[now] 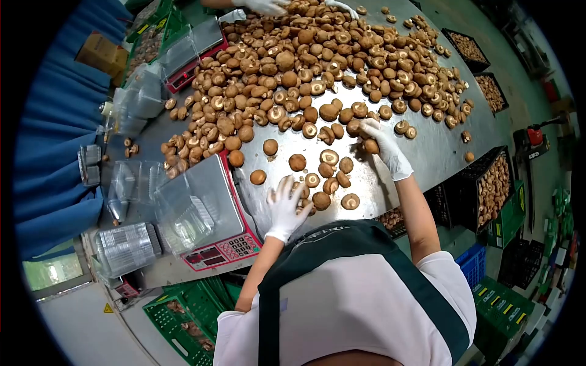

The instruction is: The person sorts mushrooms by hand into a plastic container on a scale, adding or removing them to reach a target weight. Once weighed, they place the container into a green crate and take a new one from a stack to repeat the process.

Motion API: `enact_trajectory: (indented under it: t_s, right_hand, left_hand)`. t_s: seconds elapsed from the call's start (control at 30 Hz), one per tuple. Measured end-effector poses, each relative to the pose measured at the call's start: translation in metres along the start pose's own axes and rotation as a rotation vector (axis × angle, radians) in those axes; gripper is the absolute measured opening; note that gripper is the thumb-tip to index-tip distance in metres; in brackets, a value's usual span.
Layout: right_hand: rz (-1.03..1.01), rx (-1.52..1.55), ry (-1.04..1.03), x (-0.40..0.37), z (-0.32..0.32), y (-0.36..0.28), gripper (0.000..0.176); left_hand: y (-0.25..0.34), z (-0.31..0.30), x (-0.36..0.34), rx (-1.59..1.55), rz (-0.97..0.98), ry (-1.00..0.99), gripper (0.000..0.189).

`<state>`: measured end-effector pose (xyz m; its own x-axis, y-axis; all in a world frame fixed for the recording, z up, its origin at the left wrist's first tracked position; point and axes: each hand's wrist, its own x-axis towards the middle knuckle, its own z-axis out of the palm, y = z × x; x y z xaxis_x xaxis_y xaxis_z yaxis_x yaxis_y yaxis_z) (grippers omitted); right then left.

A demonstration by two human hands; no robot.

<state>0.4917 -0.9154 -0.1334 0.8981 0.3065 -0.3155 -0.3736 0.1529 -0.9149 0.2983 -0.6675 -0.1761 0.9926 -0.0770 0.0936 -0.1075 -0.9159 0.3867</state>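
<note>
A large heap of brown mushrooms covers the far part of the metal table. My left hand, in a white glove, lies with fingers spread beside and partly over several loose mushrooms near the table's front edge. My right hand, gloved too, reaches to the heap's near edge, its fingers round a mushroom; another touches or nearly touches the fingertips. Between the hands lie several loose mushrooms, some cap up, some with pale gills up, among them one mushroom.
A red-edged scale with a clear tray stands at left, near stacked plastic trays. Across the table are a co-worker's gloved hands and another scale. Mushroom crates stand right; a green crate is below left.
</note>
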Motion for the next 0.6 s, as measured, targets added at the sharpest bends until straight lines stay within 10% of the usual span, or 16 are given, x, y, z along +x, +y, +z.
enact_trajectory:
  t_s: [0.27,0.6]
  right_hand:
    - [0.015,-0.991,-0.068,-0.038,0.040,0.037,0.037]
    - [-0.363,-1.097,-0.133,-0.061,0.064,0.060,0.028]
  left_hand:
    - [-0.031,0.004,0.085,0.196,-0.156,-0.078,0.063]
    - [-0.053,-0.001,0.028,0.093,-0.426,0.173,0.045]
